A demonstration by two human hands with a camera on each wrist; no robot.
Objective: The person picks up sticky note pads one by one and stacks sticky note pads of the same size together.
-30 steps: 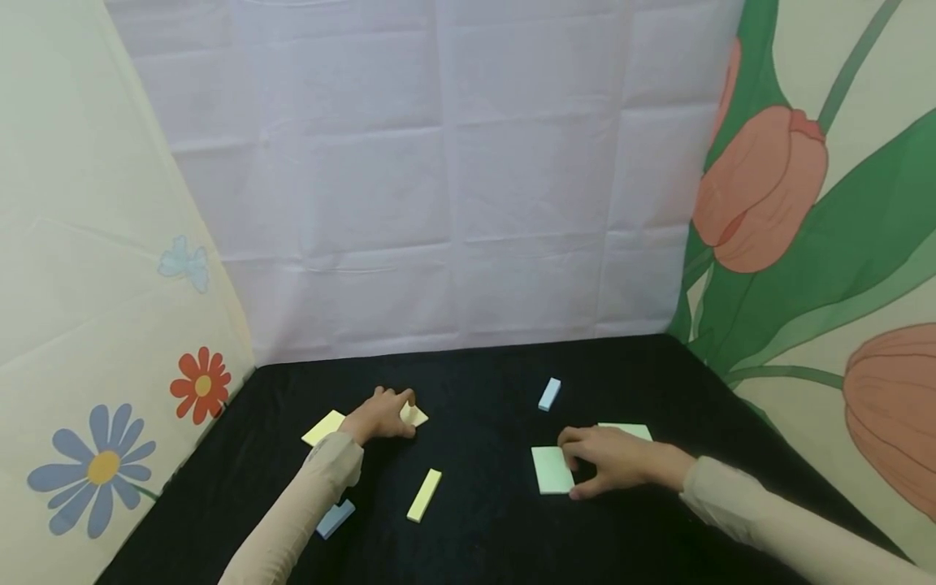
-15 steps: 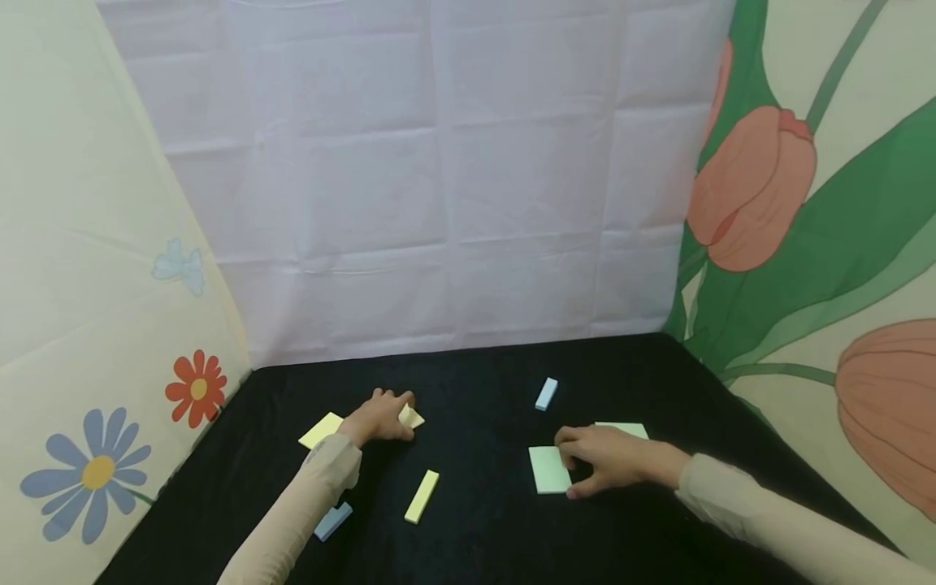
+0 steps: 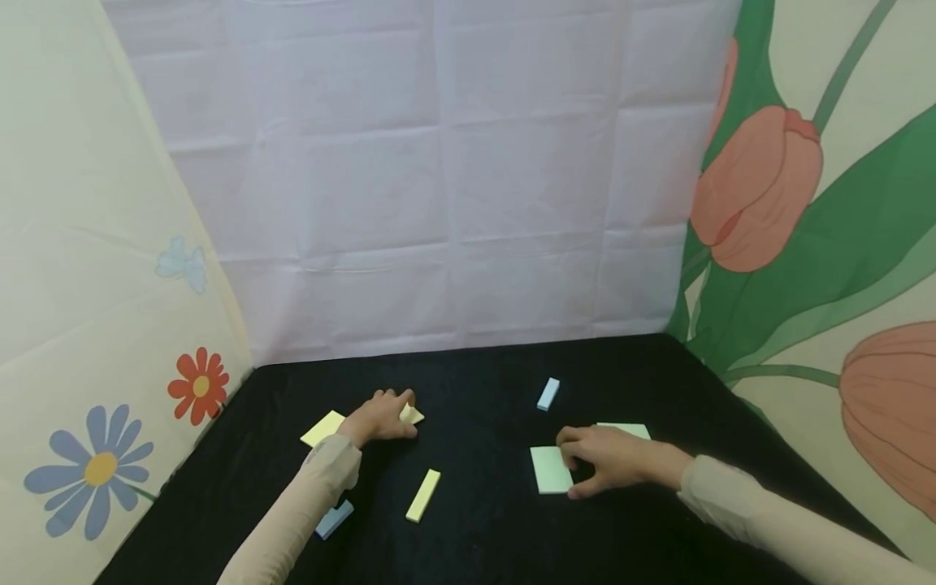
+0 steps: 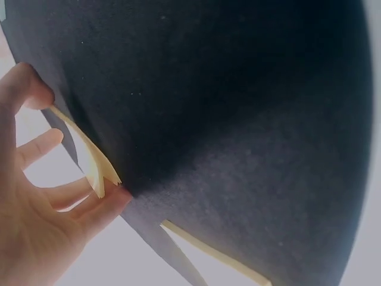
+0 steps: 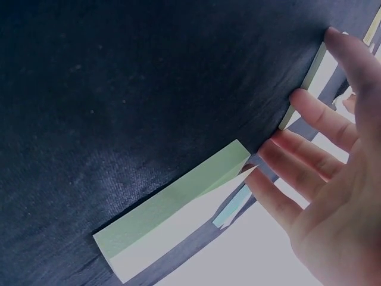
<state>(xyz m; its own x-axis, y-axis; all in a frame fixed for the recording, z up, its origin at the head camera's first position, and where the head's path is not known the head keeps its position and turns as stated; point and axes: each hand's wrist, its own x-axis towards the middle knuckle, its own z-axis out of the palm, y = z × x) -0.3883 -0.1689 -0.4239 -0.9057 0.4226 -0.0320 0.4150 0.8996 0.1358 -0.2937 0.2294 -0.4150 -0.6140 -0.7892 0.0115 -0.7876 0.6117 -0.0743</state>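
At the left, my left hand [image 3: 380,416] holds a small yellow sticky-note pad [image 3: 411,413] between thumb and fingers. In the left wrist view that pad [image 4: 86,152] looks bent, its sheets parted at the fingertip end. A second yellow pad [image 3: 322,428] lies left of the hand, partly behind the wrist. My right hand [image 3: 607,457] grips a pale green sticky-note pad [image 3: 550,471] at its right side, thumb at the near corner. The right wrist view has the thumb and index finger against this pad's edge [image 5: 302,89]. Another green pad [image 3: 634,430] sits behind that hand.
A narrow yellow pad [image 3: 423,496] lies between the arms on the black cloth [image 3: 483,422]. One blue strip [image 3: 548,394] is farther back; another blue piece [image 3: 334,520] is partly covered by the left sleeve. White and flowered cloths enclose the table.
Both hands stay in nearly the same places on their pads. The head view shifts very slightly; the loose pads keep their positions.
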